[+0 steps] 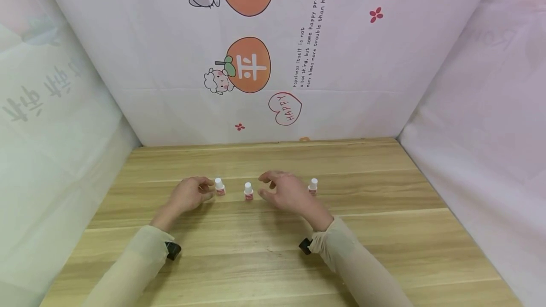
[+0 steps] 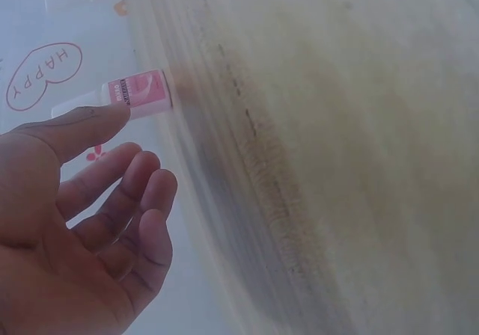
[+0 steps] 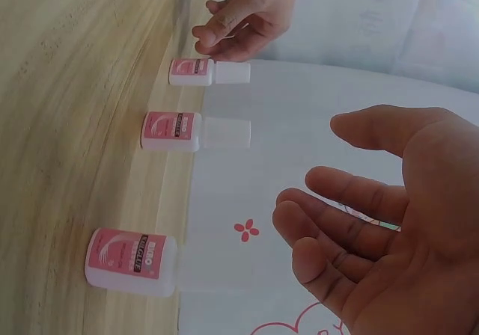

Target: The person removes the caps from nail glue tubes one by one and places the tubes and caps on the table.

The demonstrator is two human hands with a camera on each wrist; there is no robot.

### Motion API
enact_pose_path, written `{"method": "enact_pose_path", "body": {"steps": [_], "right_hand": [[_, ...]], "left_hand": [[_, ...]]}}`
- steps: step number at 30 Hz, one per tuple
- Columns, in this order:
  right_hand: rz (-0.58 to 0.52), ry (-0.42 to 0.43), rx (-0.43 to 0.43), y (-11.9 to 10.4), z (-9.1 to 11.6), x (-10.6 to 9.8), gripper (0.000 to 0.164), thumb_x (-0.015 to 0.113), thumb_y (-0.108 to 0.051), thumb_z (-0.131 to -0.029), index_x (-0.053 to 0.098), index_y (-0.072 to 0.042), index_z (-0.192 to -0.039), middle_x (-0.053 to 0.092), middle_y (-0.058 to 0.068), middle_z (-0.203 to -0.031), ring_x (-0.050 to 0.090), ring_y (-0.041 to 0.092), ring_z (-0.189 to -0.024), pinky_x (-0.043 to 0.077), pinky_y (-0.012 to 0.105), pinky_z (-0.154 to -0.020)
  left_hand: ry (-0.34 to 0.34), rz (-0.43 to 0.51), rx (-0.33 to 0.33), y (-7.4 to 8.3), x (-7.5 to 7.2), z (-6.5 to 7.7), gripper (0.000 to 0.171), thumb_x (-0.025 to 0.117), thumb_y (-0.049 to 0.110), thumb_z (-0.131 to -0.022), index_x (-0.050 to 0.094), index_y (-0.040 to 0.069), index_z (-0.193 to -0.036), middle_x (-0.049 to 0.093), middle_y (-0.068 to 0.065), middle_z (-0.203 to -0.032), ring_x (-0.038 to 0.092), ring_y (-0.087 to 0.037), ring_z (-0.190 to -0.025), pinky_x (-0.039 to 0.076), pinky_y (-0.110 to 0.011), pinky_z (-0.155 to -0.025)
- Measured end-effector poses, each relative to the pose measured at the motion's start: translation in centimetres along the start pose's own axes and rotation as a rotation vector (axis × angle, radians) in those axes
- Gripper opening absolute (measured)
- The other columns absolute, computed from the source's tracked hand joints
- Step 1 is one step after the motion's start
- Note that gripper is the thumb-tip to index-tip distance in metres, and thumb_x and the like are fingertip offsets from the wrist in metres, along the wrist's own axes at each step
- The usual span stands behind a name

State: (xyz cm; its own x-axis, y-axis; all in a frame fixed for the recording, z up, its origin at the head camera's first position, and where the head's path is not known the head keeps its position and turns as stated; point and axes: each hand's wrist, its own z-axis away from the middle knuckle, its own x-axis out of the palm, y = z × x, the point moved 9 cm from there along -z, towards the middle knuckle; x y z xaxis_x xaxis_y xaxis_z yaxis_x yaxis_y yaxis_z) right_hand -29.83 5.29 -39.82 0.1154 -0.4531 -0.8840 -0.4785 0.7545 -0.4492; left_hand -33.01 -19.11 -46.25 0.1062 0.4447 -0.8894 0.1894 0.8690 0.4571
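Three small white glue bottles with pink labels and white caps stand upright in a loose row on the table. My left hand (image 1: pixel 190 194) is beside the left bottle (image 1: pixel 220 188), fingers loosely bent; in the left wrist view its thumb overlaps that bottle (image 2: pixel 142 92), and whether they touch I cannot tell. Between the middle bottle (image 1: pixel 249 192) and the right bottle (image 1: pixel 313 185) hovers my right hand (image 1: pixel 285 192), its relaxed fingers apart and holding nothing. It partly covers the right bottle's base in the head view. All three labels show in the right wrist view.
The wood-grain table (image 1: pixel 264 269) meets a white printed sheet (image 1: pixel 341 108) at its back edge. White sheets also hang along the left side (image 1: pixel 55 155) and right side (image 1: pixel 477 155). A dark band (image 1: pixel 172 250) sits at the left sleeve, another (image 1: pixel 305 246) at the right.
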Motion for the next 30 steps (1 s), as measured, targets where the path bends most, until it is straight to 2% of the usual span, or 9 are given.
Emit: {"method": "enact_pose_path", "body": {"steps": [7,15,22,26,30], "right_hand": [[-0.022,-0.001,-0.014,-0.4,0.1,0.4,0.036,0.067,-0.034,-0.094,0.065,-0.015,-0.125,0.071,0.003,-0.118,0.067,0.022,-0.099,0.052,0.033,-0.079],[-0.039,-0.045,-0.026,-1.0,0.2,1.2,0.037,0.069,-0.031,-0.093,0.065,-0.014,-0.126,0.071,0.002,-0.119,0.067,0.023,-0.100,0.052,0.033,-0.081],[-0.083,-0.055,-0.038,-1.4,0.4,2.0,0.033,0.069,-0.027,-0.093,0.066,-0.015,-0.124,0.071,0.003,-0.117,0.065,0.018,-0.095,0.050,0.029,-0.076],[-0.122,-0.071,-0.053,-1.9,0.5,2.5,0.032,0.067,-0.025,-0.094,0.066,-0.012,-0.123,0.071,0.006,-0.118,0.066,0.022,-0.096,0.050,0.028,-0.075],[-0.138,-0.072,-0.076,-2.2,0.6,2.8,0.029,0.066,-0.023,-0.095,0.067,-0.011,-0.121,0.073,0.005,-0.115,0.066,0.021,-0.093,0.049,0.026,-0.073]], "left_hand": [[0.006,0.001,0.007,0.3,0.1,0.0,0.033,0.073,0.024,-0.090,0.070,0.005,-0.117,0.074,-0.008,-0.100,0.068,-0.022,-0.090,0.055,-0.042,-0.080],[0.012,0.029,0.012,0.6,0.1,-0.1,0.031,0.074,0.020,-0.089,0.071,0.003,-0.115,0.074,-0.008,-0.096,0.066,-0.020,-0.085,0.055,-0.039,-0.077],[-0.010,0.032,0.010,0.3,0.6,-0.5,0.030,0.074,0.019,-0.089,0.071,0.004,-0.114,0.073,-0.007,-0.096,0.065,-0.018,-0.084,0.054,-0.037,-0.075],[-0.016,0.024,0.002,0.3,0.8,-0.6,0.029,0.074,0.019,-0.089,0.071,0.004,-0.113,0.073,-0.006,-0.095,0.065,-0.018,-0.084,0.054,-0.037,-0.076],[-0.022,0.019,0.007,0.4,0.9,-0.8,0.029,0.074,0.017,-0.088,0.070,0.002,-0.113,0.072,-0.006,-0.094,0.064,-0.018,-0.083,0.053,-0.037,-0.076]]}}
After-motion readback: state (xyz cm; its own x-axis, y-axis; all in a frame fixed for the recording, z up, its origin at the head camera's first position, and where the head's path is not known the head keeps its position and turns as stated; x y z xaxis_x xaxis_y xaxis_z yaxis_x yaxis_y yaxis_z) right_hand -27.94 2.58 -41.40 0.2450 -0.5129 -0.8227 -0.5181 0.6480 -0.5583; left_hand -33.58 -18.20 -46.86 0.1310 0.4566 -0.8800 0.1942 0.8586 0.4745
